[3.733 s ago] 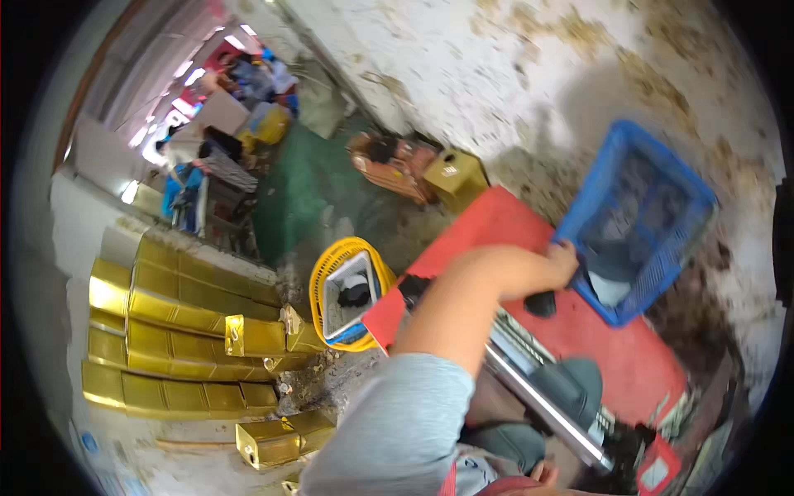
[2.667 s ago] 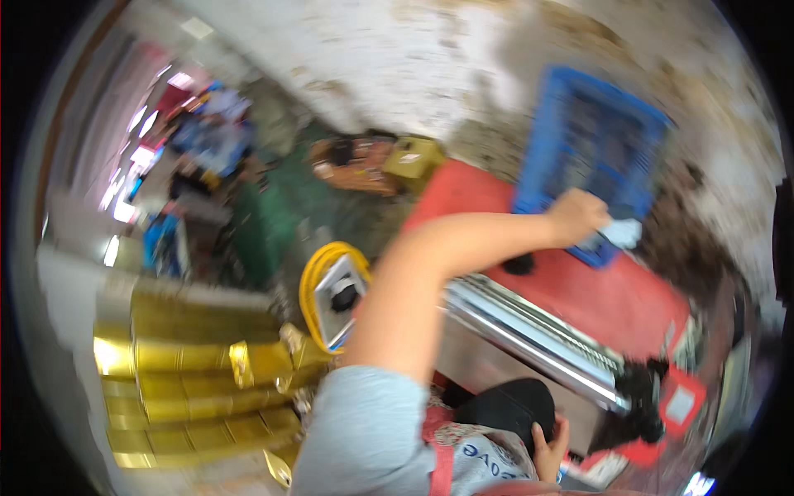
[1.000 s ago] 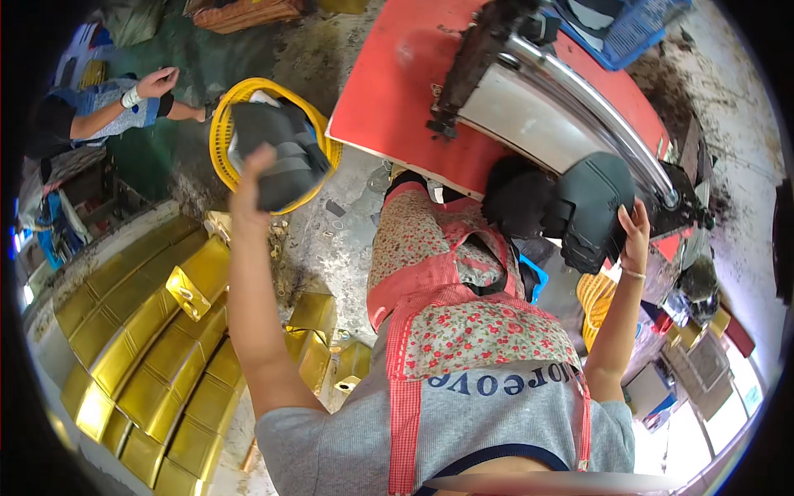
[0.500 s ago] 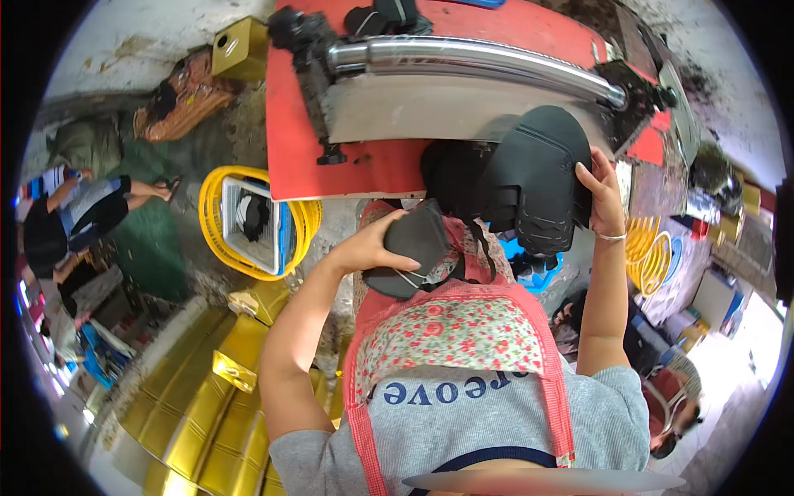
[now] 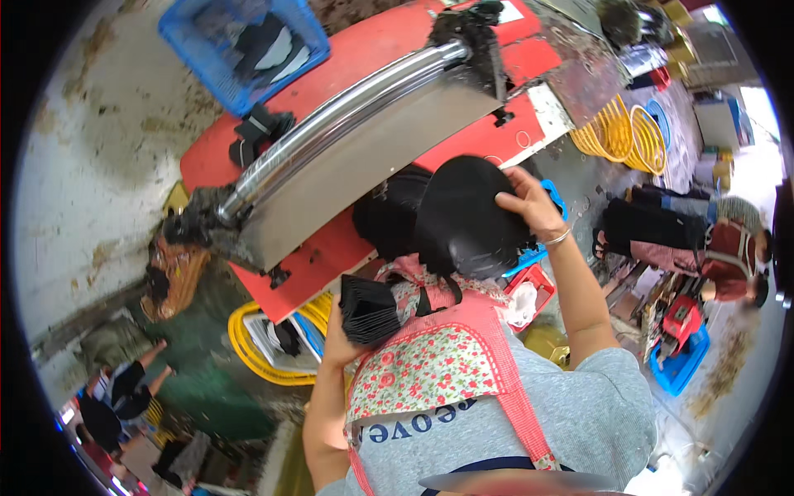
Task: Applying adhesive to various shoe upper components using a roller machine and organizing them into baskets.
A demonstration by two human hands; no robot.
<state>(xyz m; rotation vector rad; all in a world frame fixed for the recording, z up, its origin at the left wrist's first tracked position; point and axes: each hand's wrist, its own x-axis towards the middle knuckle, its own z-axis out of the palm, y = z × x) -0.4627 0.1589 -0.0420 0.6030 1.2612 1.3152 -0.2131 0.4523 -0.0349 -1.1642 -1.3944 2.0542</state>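
My left hand (image 5: 334,337) is wrapped round a thick stack of thin black pieces (image 5: 368,310), held beside my apron with its layered edges facing up. In my right hand (image 5: 533,207) is a rounded black sheet-like piece (image 5: 467,219), pinched at its right edge between thumb and fingers. Its plain face shows; whether it is one layer or several I cannot tell. Behind it, more black pieces (image 5: 389,211) rest at the front edge of the red table (image 5: 463,153), partly hidden.
A shiny metal roller (image 5: 356,107) with a grey plate (image 5: 347,169) spans the red table. A blue basket (image 5: 236,91) of black and white pieces stands at the far left. Yellow baskets (image 5: 248,351) are at left and right. Another person (image 5: 728,248) is at the right.
My view has swung round, so the table appears tilted. The left-hand stack has turned to show its layered edges. The right-hand piece now shows a plain face instead of one with cut slots.
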